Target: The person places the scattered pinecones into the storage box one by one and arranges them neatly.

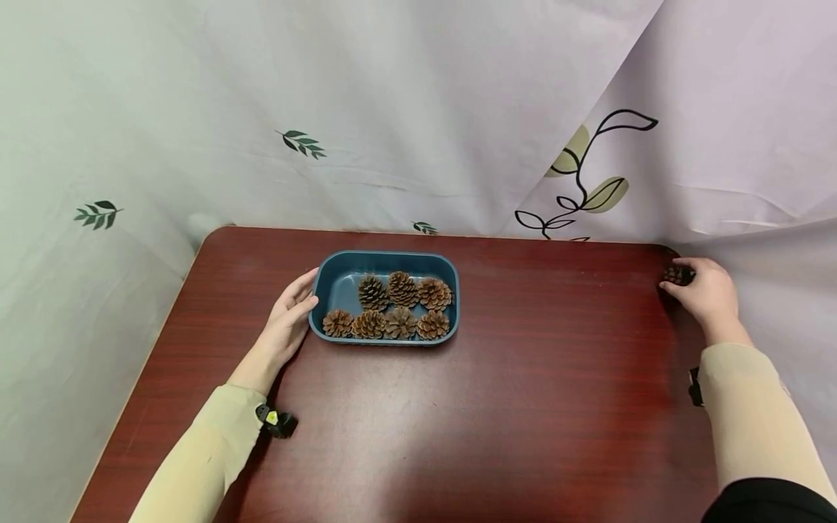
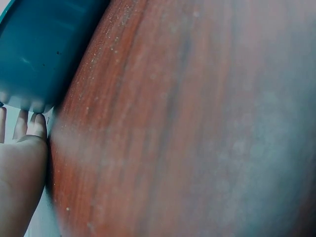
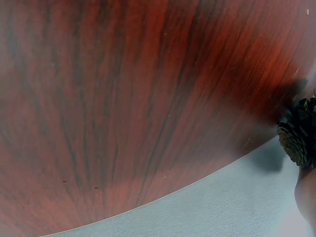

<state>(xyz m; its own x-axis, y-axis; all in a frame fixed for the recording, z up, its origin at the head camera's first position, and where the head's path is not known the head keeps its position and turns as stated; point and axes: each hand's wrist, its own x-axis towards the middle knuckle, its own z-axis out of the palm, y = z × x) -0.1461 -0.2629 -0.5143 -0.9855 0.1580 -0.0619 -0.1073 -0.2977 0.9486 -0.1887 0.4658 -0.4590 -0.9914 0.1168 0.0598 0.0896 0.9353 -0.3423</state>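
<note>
A blue oblong tub (image 1: 386, 256) stands on the table toward the back, left of centre. Inside it lie several brown pine cones (image 1: 402, 289), one row along the near wall and others behind. My left hand (image 1: 292, 317) rests against the tub's left end, thumb at the rim, and fingertips (image 2: 38, 118) touch the tub's end wall in the left wrist view. Far off at the table's back right corner, my right hand (image 1: 711, 296) pinches a dark pine cone (image 1: 677, 274) between thumb and fingers. That cone (image 3: 294, 138) shows at the right edge of the right wrist view.
The reddish-brown wooden table (image 1: 523, 378) has rounded back corners. A pale curtain (image 1: 418, 116) with leaf prints hangs right behind the back edge and along both sides. Wrist cameras (image 1: 277, 421) are strapped to both sleeves.
</note>
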